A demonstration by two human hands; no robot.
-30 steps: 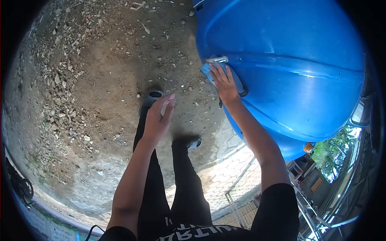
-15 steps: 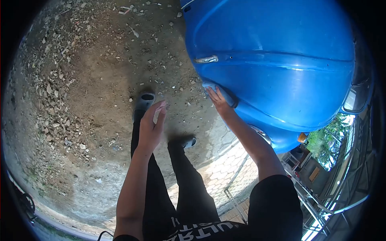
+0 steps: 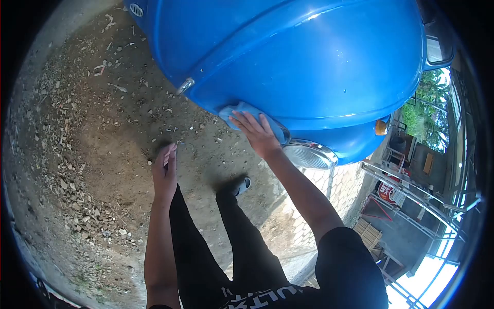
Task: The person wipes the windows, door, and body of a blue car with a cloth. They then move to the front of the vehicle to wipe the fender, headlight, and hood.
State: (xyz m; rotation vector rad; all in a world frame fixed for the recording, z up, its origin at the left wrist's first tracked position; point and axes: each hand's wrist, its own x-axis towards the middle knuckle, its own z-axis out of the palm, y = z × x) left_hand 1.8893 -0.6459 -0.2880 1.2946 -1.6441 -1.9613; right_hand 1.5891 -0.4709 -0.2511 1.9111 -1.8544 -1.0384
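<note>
My right hand [image 3: 258,138] lies with fingers spread over a blue-grey cloth [image 3: 247,107], pressing it against the lower front edge of a glossy blue car [image 3: 319,67]. The cloth sits just above a round chrome-rimmed headlight [image 3: 310,155]. Left of the cloth, a small chrome handle [image 3: 186,85] sticks out from the front lid. My left hand [image 3: 164,175] hangs over the dirt, apart from the car, its fingers loosely bent and the thumb apart. Nothing shows in it.
Stony dirt ground [image 3: 118,129] spreads to the left, with pale paving [image 3: 342,188] below the headlight. An orange turn signal [image 3: 381,127] sits on the fender. Metal rails [image 3: 406,190] and wooden slats [image 3: 367,234] stand at the right. My shoe [image 3: 242,186] is near the car.
My right hand and the cloth appear farther left in view, still against the car. The view has turned, showing more of the headlight. My left hand has shifted left and lower.
</note>
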